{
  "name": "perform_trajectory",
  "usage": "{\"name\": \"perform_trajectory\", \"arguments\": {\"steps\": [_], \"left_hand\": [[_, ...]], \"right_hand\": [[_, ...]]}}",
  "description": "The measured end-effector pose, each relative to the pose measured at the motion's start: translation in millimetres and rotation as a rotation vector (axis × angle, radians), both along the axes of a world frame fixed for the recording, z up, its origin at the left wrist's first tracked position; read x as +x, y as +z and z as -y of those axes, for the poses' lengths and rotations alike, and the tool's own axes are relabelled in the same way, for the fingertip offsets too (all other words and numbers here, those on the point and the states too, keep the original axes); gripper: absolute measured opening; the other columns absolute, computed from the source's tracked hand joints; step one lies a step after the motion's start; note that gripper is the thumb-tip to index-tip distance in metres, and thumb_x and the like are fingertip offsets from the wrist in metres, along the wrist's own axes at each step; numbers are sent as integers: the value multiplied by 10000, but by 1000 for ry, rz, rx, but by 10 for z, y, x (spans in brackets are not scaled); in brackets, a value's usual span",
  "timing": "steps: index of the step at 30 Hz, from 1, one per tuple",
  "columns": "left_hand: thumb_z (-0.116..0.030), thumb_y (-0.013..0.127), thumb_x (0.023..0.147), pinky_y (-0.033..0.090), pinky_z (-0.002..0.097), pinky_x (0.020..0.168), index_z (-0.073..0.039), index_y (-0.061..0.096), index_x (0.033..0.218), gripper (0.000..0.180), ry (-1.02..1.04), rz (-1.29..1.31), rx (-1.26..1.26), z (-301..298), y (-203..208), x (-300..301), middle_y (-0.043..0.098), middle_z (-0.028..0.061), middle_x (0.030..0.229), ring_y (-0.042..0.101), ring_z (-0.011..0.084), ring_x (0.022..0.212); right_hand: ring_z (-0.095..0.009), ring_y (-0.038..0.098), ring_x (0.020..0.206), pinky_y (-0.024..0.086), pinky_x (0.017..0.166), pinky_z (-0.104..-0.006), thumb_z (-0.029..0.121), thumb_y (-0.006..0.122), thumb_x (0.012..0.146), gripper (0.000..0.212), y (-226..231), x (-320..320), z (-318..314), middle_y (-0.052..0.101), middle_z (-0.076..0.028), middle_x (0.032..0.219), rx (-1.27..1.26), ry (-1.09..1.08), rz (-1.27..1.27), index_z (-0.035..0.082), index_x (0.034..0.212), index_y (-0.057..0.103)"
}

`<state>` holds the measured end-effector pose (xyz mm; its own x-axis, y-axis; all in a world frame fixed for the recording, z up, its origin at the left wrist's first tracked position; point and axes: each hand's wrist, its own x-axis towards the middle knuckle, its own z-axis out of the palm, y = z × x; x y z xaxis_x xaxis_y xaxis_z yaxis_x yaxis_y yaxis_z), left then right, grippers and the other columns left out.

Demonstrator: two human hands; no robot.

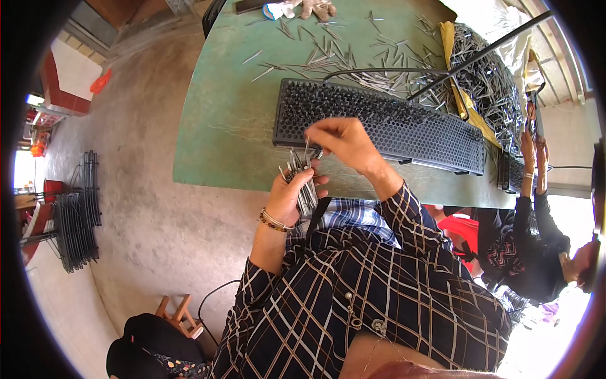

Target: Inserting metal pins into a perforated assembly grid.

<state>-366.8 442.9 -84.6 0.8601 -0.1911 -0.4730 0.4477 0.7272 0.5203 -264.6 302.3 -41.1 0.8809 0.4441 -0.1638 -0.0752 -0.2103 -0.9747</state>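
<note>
My left hand point(285, 201) is closed round a bundle of thin silvery metal pieces point(305, 194), which stand roughly upright in its grip. Just above it, my right hand point(351, 146) pinches one slender metal piece point(307, 146) between thumb and fingers, its lower end near the top of the bundle. Beyond both hands lies a long black tray point(416, 136) full of round holes. Its left and far parts look filled with upright pieces, while open holes show along the nearer right part. The right hand overlaps the tray's near edge in view.
Loose metal pieces lie scattered on the green table point(214, 120). An open yellow-edged sack point(483, 69) of similar pieces stands at the right, with a black rod across it. Gloves point(303, 9) lie at the back. A co-worker's hands point(534, 151) are at the far right.
</note>
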Motion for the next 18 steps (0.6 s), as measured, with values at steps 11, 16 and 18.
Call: {"name": "perform_trajectory", "arguments": {"steps": [11,16,18], "left_hand": [[-92,570,864,552,331,660,12,575,1124,281,-20,-49,86,1,-23,-12,603,57,952,623,190,858],[-85,574,860,563,343,683,23,566,1130,290,-8,-36,69,27,-15,-3,603,68,950,623,193,854],[-82,575,860,566,346,686,25,565,1128,289,0,-36,64,14,-37,-4,603,73,948,623,193,852]], "right_hand": [[-120,563,608,451,537,-233,83,648,821,171,-161,164,-110,654,-85,828,-175,-202,638,15,978,660],[-247,596,627,486,575,-346,83,651,789,129,-274,165,-93,616,-88,837,-233,-159,941,28,905,659],[-236,600,641,478,557,-320,79,661,784,147,-298,193,-91,606,-88,860,-314,-113,1051,32,923,665]]}}
